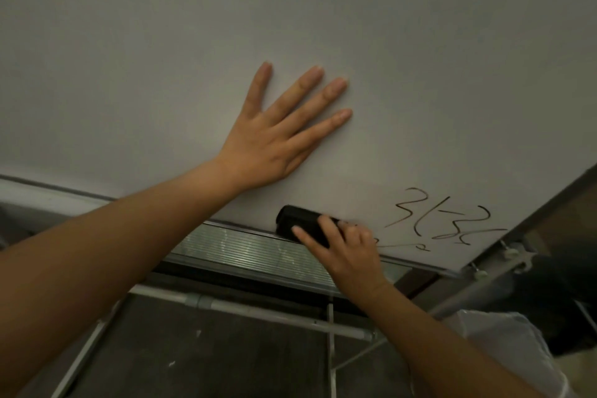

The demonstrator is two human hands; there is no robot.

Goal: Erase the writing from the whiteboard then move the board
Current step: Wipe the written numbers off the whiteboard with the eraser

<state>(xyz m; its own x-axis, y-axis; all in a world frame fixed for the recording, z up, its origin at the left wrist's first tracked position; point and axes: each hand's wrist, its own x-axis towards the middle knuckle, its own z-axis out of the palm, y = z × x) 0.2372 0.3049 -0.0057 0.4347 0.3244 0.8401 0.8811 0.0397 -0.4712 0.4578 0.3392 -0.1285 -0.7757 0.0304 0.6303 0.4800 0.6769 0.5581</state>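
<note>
Whiteboard [323,26] fills most of the view, with black marker writing [445,220] at its lower right reading roughly "3/36"; the line beneath is partly behind the right hand [347,252] and unreadable. Right hand grips a black eraser [298,223] against the board's bottom edge, just left of the writing. Left hand [274,139] lies flat on the board, fingers spread

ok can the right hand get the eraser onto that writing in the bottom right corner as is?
Probably yes. The right hand grips the black eraser low on the whiteboard, just beside the writing, with bare board between. The left hand lies flat higher up, out of the way.
</note>
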